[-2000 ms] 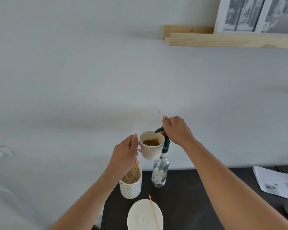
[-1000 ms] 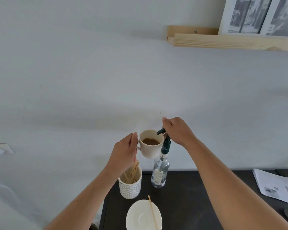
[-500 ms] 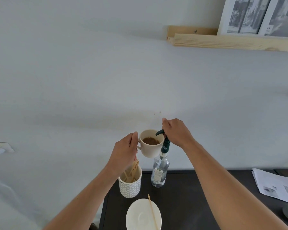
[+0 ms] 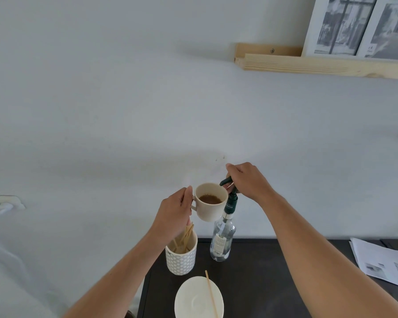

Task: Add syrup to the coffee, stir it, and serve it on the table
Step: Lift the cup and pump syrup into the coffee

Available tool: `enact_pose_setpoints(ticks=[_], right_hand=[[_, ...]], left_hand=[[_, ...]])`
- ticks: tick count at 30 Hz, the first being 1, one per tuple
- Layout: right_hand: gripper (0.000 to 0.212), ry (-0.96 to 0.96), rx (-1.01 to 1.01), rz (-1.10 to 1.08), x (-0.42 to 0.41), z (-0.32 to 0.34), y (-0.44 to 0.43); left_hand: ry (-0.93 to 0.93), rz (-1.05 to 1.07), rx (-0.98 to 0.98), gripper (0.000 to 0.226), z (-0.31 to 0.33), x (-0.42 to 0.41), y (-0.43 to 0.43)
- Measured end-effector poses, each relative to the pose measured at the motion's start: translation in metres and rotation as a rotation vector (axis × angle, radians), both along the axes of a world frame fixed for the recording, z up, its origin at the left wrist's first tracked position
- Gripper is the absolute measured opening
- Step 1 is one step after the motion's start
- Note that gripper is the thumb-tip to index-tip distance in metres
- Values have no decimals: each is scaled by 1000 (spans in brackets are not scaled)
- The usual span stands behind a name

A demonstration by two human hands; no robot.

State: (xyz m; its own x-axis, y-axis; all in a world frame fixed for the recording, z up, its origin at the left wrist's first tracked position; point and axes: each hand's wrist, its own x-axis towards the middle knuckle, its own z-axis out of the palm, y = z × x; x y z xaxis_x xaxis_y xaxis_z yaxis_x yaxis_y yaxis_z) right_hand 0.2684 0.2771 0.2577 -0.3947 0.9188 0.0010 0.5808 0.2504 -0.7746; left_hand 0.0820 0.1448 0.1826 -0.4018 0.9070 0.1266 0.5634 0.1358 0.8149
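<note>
- The left hand (image 4: 175, 213) is closed around the handle of a cream coffee mug (image 4: 210, 204), holding it in the air above the dark surface (image 4: 262, 278); the mug is upright, with brown coffee (image 4: 210, 199) low inside it.
- The right hand (image 4: 247, 181) is curled over the dark green pump head (image 4: 226, 180) of the syrup bottle (image 4: 223, 237), fingers wrapped down on top of it; the pump's spout reaches over the mug's rim.
- The bottle (clear glass, with a white label) stands on the surface near the wall, just beside and below the mug.
- A white patterned cup (image 4: 181, 258) holding wooden stir sticks (image 4: 185, 237) stands on the surface left of the bottle, under the left hand.
- A white saucer (image 4: 191, 299) lies nearer the person; one wooden stirrer (image 4: 211, 294) rests across it.
- Printed papers (image 4: 381, 260) lie at the right edge of the surface; a wooden wall shelf (image 4: 308, 63) carries black-and-white prints (image 4: 359, 26).
</note>
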Motion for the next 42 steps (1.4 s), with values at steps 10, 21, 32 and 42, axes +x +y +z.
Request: enact_pose_setpoints(ticks=[10,21,32,42], right_hand=[[55,-7,53,-26,0,0,-3],[62,-89,142,-52,1,-6,-5],[61,-107,140,-94,-3,-19,2],[53,-80,46,-73,-2,-11,-2]], left_hand=[[-17,-20,26,51,8,2,-2],[-34,-18,4,54,12,4,0],[-43,-9,7,55,11,2,0],[-39,-18,-4,55,12,2,-3]])
